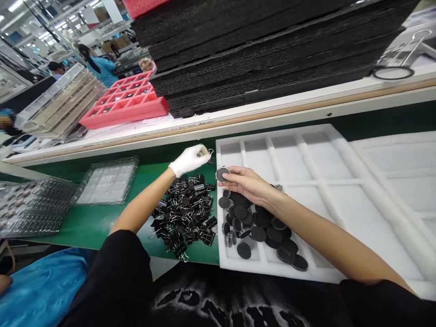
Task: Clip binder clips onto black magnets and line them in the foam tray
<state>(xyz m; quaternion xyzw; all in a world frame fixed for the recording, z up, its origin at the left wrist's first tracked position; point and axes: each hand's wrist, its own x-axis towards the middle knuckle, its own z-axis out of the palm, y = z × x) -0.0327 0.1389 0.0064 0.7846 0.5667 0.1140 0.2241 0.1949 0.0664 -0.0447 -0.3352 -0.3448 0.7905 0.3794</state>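
Left hand [190, 161] pinching a binder clip [210, 161], I held a round disc [221, 174] in my right hand [250, 185] at twelve o'clock, where a slack grip could have dropped it.

before me, black foam sheets [259, 54] lie stacked on the shelf [289, 106] beside a red compartment tray [132, 112]; left of that i see piled clear plastic trays [59, 106].

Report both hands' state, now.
Left hand: gloved, fingers closed, apparently on a binder clip.
Right hand: bare, closed, holding a round black-faced disc between thumb and fingers.
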